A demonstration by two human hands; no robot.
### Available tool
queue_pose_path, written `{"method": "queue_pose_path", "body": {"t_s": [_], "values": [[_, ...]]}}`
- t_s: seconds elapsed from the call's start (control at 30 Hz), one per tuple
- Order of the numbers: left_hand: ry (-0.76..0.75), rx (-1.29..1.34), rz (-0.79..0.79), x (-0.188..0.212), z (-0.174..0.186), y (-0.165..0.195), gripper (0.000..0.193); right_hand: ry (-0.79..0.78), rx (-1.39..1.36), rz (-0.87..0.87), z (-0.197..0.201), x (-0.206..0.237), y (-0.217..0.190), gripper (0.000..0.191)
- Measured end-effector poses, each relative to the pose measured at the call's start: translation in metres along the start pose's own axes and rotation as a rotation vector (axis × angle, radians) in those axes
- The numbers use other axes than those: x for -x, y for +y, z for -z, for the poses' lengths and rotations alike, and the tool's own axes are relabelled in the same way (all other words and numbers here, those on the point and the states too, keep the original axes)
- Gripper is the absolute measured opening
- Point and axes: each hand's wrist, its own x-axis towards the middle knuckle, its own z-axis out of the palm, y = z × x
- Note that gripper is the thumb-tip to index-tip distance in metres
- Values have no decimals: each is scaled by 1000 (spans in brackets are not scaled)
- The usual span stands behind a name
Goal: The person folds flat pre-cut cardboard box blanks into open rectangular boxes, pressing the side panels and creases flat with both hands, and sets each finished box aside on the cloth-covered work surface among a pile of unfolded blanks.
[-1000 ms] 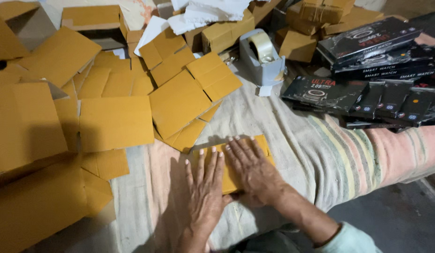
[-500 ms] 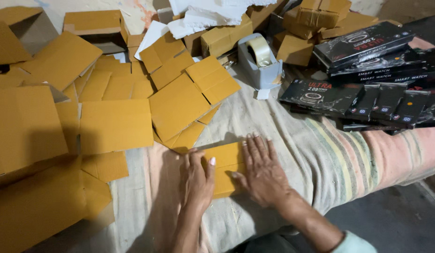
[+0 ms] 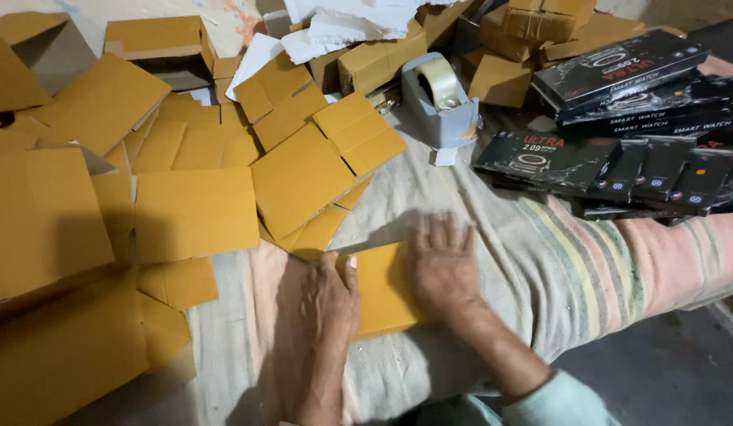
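A: Start with the big things. Where does the work sit?

B: On a striped cloth (image 3: 556,268), with a heap of flat boxes (image 3: 193,213) to the person's left, black cartons (image 3: 619,158) at the far right, and a tape dispenser (image 3: 439,99) between the two.

A: And the piece in hand?

B: A flat yellow card (image 3: 382,292) lies on the cloth right in front of the person. The right hand (image 3: 441,264) lies flat on its right part, fingers spread. The left hand (image 3: 331,292) rests at its left edge, fingers together and curled, the thumb on the card.

A: Which step would that be?

B: It looks like pressing the card flat along a crease. A next move would likely need the left edge lifted while the right hand holds the card down.

A: What differs from a second ago?

B: Then both hands lay side by side on the card; the left has since slid to the edge, and the right has shifted further onto it.
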Motion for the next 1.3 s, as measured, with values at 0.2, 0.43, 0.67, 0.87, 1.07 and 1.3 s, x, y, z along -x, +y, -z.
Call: {"method": "queue_pose_path", "body": {"t_s": [0.2, 0.43, 0.67, 0.87, 1.07, 1.3], "values": [[-17, -64, 1, 0, 4, 10, 61, 157, 90, -92, 12, 11, 10, 62], [35, -78, -24, -6, -6, 2, 43, -35, -47, 94, -5, -1, -60, 64], [-51, -73, 44, -4, -1, 10, 56, 150, -20, -86, -5, 12, 18, 65], [-74, -322, -157, 5, 3, 40, 65, 121, 6, -71, -4, 20, -1, 68], [-151, -227, -4, -6, 8, 12, 64, 9, -186, -158, -9, 21, 21, 68], [-121, -86, -42, 5, -3, -37, 80, 160, -296, -98, -10, 48, 35, 78]]}}
